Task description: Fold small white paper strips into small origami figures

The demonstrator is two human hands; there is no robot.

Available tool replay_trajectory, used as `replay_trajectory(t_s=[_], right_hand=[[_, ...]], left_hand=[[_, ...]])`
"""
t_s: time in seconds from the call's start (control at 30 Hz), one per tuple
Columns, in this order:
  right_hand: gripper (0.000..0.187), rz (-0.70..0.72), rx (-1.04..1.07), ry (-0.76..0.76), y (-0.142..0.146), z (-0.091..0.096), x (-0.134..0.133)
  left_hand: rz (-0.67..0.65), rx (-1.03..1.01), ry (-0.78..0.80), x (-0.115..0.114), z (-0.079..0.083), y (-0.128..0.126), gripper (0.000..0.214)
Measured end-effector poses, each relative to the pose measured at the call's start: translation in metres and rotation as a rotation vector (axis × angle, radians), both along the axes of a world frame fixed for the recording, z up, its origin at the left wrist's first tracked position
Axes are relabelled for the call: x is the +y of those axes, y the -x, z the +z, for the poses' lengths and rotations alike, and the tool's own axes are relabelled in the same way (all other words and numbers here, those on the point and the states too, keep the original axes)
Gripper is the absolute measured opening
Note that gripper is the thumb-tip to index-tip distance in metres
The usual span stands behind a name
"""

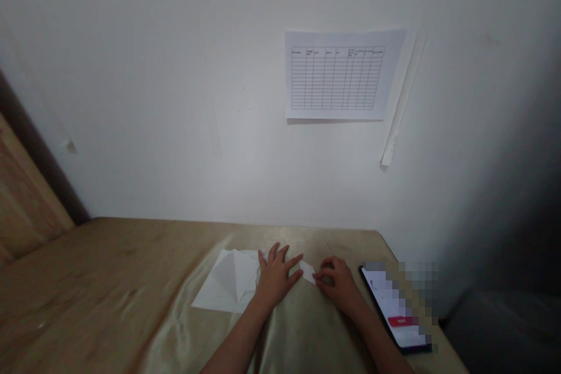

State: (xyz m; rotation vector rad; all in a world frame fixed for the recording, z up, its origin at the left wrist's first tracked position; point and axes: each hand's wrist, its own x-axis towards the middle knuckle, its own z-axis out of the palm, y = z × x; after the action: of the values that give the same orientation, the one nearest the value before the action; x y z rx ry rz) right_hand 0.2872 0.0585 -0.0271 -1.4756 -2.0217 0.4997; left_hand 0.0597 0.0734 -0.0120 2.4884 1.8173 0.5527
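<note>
A small piece of white paper (308, 272) with angled edges, perhaps folded, lies on the cloth between my two hands. My left hand (277, 276) rests flat with its fingers spread, thumb and index finger close to the paper's left edge. On the other side, my right hand (338, 281) has bent fingers, and its thumb and fingertip pinch the paper's right corner. A larger white sheet (219, 283) with a crease down it lies just left of my left hand, which partly covers its right edge.
A gold-brown cloth (109, 292) with wrinkles covers the table. A lit phone (385, 298), partly pixelated, lies right of my right arm. Behind stands a white wall (175, 99) with a printed table sheet (337, 76). Wood (26, 198) shows at the left edge.
</note>
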Motion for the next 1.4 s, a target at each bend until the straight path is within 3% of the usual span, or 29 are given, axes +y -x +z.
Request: replay_trajectory(t_s=[0.57, 1.03, 1.27, 1.4], right_hand=[[0.023, -0.025, 0.035, -0.015, 0.002, 0.005, -0.005], [0.004, -0.031, 0.010, -0.111, 0.003, 0.010, -0.007], [0.005, -0.072, -0.002, -0.209, -0.002, 0.008, -0.002], [0.008, -0.140, -0.041, -0.247, -0.005, 0.007, -0.003]], left_hand=[[0.016, -0.204, 0.047, -0.003, 0.010, 0.000, 0.015], [0.035, -0.360, -0.054, 0.000, 0.017, 0.000, 0.004], [0.041, -0.340, -0.065, 0.000, 0.016, 0.001, 0.004], [0.013, -0.308, -0.079, -0.004, 0.015, 0.000, 0.020]])
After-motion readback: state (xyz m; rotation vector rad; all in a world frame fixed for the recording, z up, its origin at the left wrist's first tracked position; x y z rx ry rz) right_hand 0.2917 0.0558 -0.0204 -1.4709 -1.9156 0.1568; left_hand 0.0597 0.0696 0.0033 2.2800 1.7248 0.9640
